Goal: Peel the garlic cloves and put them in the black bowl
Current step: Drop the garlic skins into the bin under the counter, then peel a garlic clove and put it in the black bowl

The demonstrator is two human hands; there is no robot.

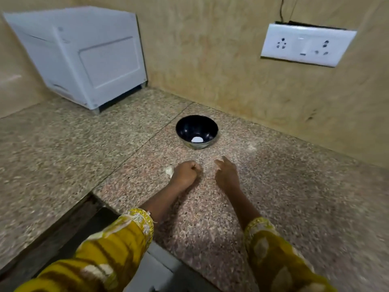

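Note:
The black bowl (185, 128) stands on the granite counter, near the back wall. A small white spot (197, 139) lies at its bottom; I cannot tell whether it is a clove or a glint. My left hand (185, 171) rests on the counter in front of the bowl, closed into a fist. A pale piece of garlic (169, 170) lies against its left side, partly hidden by the hand. My right hand (226, 172) hovers just to the right, fingers loosely bent and apart, with nothing clearly in it.
A white appliance (84, 57) sits in the back left corner. A white socket panel (307, 44) is on the right wall. The speckled counter (294, 197) has a seam running toward the bowl and a dark gap (69, 224) at its front left edge.

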